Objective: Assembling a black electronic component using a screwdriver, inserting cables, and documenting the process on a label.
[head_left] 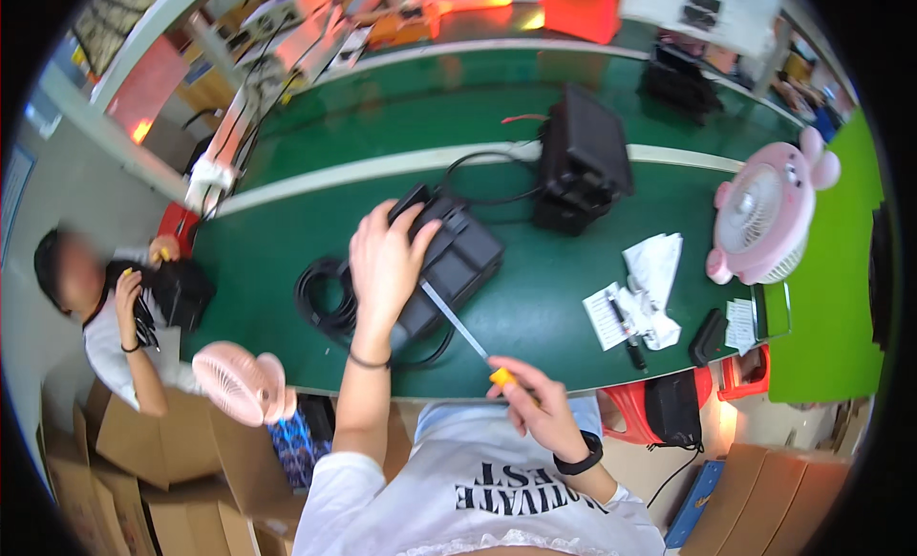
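Note:
A black plastic box-shaped device (464,250) lies on the green table in front of me. My left hand (384,260) rests on its left side, fingers spread over the casing. In my right hand (537,406) is a screwdriver (457,320) with a long metal shaft and a yellow handle. The shaft slants up and left, and its tip meets the near side of the device; whether it sits on a screw is too small to tell. A coil of black cable (323,296) lies left of the device, partly behind my left wrist.
A second black device (583,160) with a panel stands farther back. At the right are crumpled white paper (651,288), a black pen (634,351) and a pink fan (764,212). Another fan (237,382) stands at the near left edge. A co-worker (105,317) sits at the left.

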Available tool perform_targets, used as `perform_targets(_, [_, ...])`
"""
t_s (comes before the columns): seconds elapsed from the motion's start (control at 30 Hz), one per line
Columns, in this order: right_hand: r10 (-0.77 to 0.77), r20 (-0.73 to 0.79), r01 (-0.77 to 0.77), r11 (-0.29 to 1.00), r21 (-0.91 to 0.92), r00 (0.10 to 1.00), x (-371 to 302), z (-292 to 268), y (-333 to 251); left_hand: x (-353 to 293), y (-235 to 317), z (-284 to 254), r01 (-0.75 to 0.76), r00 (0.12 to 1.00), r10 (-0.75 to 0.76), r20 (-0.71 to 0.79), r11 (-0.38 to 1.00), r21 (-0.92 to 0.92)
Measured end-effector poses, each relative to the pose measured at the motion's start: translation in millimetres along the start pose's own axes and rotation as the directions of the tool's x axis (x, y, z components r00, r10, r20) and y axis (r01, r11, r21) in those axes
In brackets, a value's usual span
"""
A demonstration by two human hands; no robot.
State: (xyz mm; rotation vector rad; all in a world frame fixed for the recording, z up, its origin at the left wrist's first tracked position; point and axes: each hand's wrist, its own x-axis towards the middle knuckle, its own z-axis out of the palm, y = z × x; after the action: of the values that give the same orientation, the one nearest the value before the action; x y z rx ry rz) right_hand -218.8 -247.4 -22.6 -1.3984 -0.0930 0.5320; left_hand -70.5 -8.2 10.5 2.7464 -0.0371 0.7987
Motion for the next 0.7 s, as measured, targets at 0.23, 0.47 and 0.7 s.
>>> perform_targets(0.23, [-0.015, 0.306, -0.098, 0.931, 0.351, 0.952, -2, -11, 16, -6, 1, -12, 0.036, 0.999, -0.035, 0.014, 0.999, -0.033])
perform_targets(0.47, [-0.642, -0.222, 0.458, 0.708, -0.537, 0.734, -7, -41, -11, -38, 3, -36, -0.187, 0.969, 0.153, -0.192, 0.967, -0.174])
perform_targets(0.7, [-0.591, -0.352, 0.411, 0.783, -0.466, 0.726, 40, -20, 3, -117, 21, -53, -0.558, 0.776, 0.519, -0.359, 0.83, -0.005])
